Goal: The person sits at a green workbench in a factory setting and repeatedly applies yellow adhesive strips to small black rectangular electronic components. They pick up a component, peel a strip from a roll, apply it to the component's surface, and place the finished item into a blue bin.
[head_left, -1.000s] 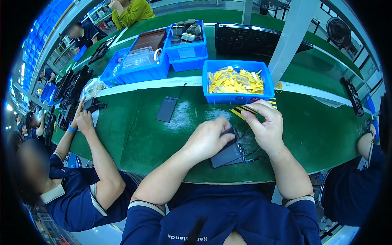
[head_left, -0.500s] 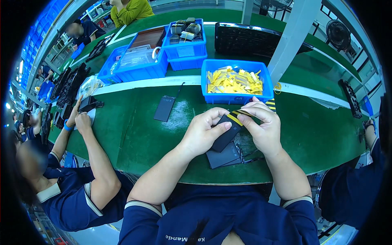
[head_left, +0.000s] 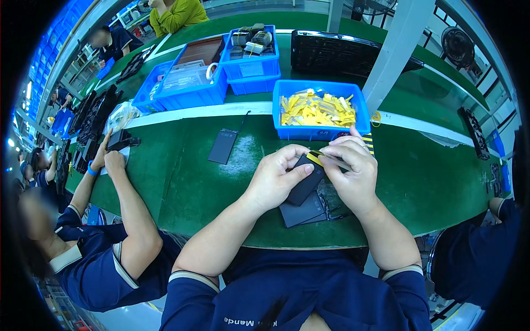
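Note:
My left hand (head_left: 279,176) is closed on a flat black rectangular battery pack (head_left: 305,187), tilted above the table, its thumb across the front face. A yellow strip (head_left: 314,158) crosses the pack's upper end. At that end my right hand (head_left: 353,172) is closed in a pinch, with its fingertips against the strip's right side; what lies between them is mostly hidden. Below my hands, more flat black packs (head_left: 298,215) with thin dark leads lie overlapped on the green table (head_left: 193,193). Another black pack (head_left: 222,147) with a lead lies apart, farther left.
Ahead of my hands stands a blue bin (head_left: 323,133) of yellow strips. More blue bins (head_left: 193,95) stand at the back left, beside a large black panel (head_left: 337,52). A grey post (head_left: 395,55) rises at right. A co-worker's hands (head_left: 113,160) are at left.
My right fingers have curled in and shifted slightly; the black-and-yellow striped piece seen between them before is now mostly hidden. My left hand stays put. The hand at far right has dropped.

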`<state>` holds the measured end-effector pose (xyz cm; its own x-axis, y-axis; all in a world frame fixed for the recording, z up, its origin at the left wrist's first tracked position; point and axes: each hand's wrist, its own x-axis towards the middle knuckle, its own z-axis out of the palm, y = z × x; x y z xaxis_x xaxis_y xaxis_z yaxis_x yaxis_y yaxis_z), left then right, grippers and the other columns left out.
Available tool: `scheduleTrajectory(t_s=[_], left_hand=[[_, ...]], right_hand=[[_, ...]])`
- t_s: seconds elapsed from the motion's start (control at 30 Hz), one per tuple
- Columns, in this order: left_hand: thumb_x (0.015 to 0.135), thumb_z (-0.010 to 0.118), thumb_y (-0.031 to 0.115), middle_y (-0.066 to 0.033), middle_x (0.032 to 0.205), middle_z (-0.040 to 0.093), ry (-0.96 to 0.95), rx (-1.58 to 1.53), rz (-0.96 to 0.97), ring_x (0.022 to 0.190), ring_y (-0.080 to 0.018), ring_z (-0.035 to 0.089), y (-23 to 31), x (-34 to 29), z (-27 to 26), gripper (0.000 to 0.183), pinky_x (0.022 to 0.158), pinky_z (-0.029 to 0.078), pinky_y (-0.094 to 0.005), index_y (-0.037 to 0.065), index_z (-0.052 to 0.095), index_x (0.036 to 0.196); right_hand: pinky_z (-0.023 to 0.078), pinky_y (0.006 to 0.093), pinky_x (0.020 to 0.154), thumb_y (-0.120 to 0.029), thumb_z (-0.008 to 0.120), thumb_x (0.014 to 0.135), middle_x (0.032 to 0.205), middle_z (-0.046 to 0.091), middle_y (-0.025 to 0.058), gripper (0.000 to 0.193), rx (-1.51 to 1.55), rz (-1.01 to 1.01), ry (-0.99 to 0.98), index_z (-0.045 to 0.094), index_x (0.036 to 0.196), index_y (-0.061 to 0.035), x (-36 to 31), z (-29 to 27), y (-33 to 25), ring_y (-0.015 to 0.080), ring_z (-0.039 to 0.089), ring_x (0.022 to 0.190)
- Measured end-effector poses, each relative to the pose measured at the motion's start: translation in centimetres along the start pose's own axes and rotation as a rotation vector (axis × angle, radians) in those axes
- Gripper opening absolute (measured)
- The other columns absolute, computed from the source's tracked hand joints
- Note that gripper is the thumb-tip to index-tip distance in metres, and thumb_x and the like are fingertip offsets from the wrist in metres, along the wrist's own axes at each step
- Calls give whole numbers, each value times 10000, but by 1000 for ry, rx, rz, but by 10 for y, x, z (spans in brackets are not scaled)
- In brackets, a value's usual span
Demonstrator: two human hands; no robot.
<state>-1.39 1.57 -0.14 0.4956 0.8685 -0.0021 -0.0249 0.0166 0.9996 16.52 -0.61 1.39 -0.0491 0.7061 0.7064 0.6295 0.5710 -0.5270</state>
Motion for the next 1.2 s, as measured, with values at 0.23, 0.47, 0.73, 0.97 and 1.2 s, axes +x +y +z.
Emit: scheduleTrajectory(t_s=[0.23,0.47,0.73,0.97,1.2], left_hand=[[907,604,73,-19,905,646,10,418,152,799,-41,557,12,-6,6,242,694,460,-213,-9,541,1126],[911,577,54,-22,894,637,71,192,180,785,-53,560,8,-4,-1,233,691,461,-218,-5,539,1133],[912,565,34,-16,935,632,35,220,40,806,-47,560,13,-3,-7,221,722,460,-205,-13,534,1126],[905,565,20,-46,926,667,16,-182,75,818,-66,595,0,3,-5,211,726,481,-237,-6,527,1111],[904,567,22,-54,903,668,81,-14,223,817,-68,600,2,-1,-2,217,718,474,-245,0,524,1115]], right_hand=[[373,523,1008,-21,741,621,712,615,56,178,-80,-34,-40,668,778,-60,-1,3,-2,246,610,787],[359,559,1007,1,725,609,765,598,60,241,-108,-114,-100,661,834,-59,3,-4,-2,266,596,864],[361,576,996,23,721,564,850,596,44,267,-295,-326,-85,641,801,-69,5,-15,-11,283,583,944],[377,530,1008,38,734,577,940,659,67,258,-69,-301,-62,614,778,-69,6,-12,-19,289,611,995],[364,545,1021,32,732,593,957,668,81,269,-86,-245,-34,610,813,-62,0,-4,-11,294,615,1007]])
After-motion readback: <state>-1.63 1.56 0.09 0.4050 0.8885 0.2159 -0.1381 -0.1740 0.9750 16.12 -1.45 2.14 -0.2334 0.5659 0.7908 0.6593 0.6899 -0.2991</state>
